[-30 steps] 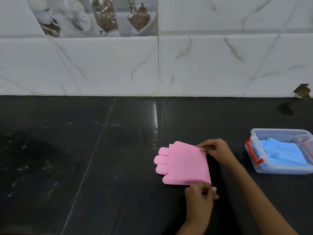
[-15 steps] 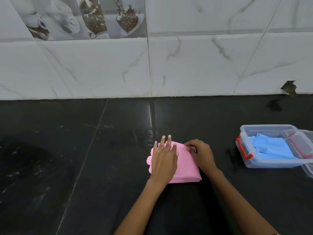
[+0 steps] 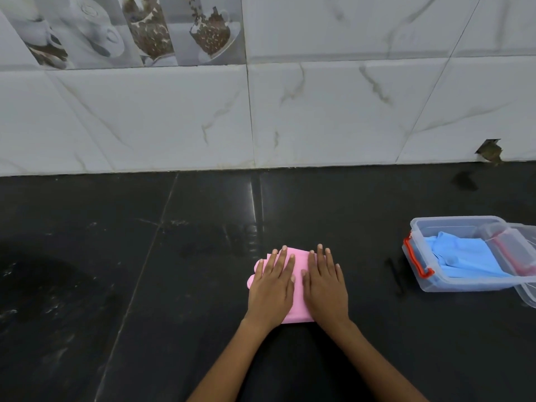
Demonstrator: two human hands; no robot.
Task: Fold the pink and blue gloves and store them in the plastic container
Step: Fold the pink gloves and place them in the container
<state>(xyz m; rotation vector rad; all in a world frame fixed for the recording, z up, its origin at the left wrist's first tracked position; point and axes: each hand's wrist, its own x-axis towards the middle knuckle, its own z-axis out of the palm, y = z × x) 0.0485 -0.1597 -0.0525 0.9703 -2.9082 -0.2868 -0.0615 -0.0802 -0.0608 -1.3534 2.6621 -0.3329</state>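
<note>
- Pink gloves (image 3: 298,274) lay folded on the black surface (image 3: 174,285), at 6 o'clock.
- Left hand (image 3: 271,288) and right hand (image 3: 326,285) pressed them, fingers straight.
- Blue gloves (image 3: 464,259) sat inside the plastic container (image 3: 452,285), at 3 o'clock.

pink glove (image 3: 298,274): mostly under both hands | container lid (image 3: 526,294): cut by right edge

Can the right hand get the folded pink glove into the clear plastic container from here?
Probably yes. The right hand lies flat on the folded pink glove, and the clear plastic container stands open to its right on bare black counter. The folded blue glove inside leaves room on top.
</note>
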